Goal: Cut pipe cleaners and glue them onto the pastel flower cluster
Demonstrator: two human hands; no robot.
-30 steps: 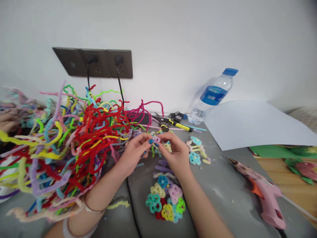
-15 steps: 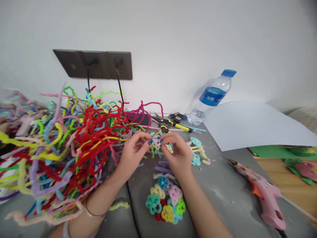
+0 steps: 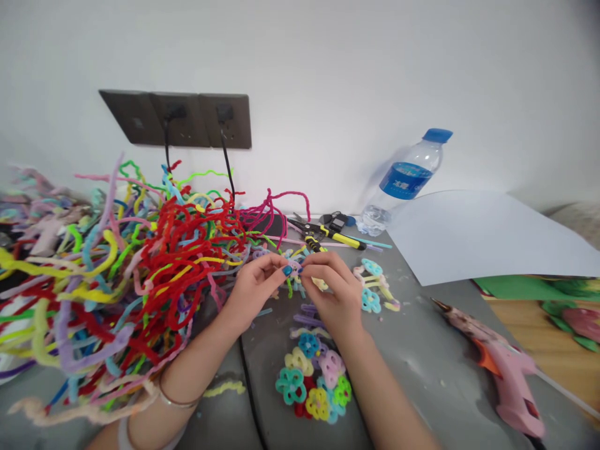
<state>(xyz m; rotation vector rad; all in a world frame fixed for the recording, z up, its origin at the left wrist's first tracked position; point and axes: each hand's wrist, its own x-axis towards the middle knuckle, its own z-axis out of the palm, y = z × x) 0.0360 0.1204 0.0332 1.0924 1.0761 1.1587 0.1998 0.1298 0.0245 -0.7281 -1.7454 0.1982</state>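
Note:
Between my two hands is a small lilac pipe-cleaner flower [image 3: 294, 267], partly covered by fingertips. My left hand [image 3: 260, 284] pinches it from the left with thumb and forefinger. From the right, the fingertips of my right hand [image 3: 334, 284] close on its other edge. Just below my right wrist lies a cluster of pipe-cleaner flowers [image 3: 315, 378] in teal, yellow, pink, green and red. Bent purple pipe cleaners [image 3: 307, 317] lie between the cluster and my hands. More flower pieces [image 3: 372, 284] with blue and cream petals rest right of my right hand.
A big tangled heap of pipe cleaners [image 3: 182, 269] fills the left. Yellow-handled pliers [image 3: 344, 239] lie behind my hands. A water bottle [image 3: 405, 181] leans on the wall beside white paper [image 3: 487, 240]. At right is a pink glue gun [image 3: 504, 381]; a black cable [image 3: 248, 387] crosses the table.
My fingertips have shifted slightly on the lilac flower, and my left thumb now lies more across it. My right fingers have drawn a little closer to the left hand.

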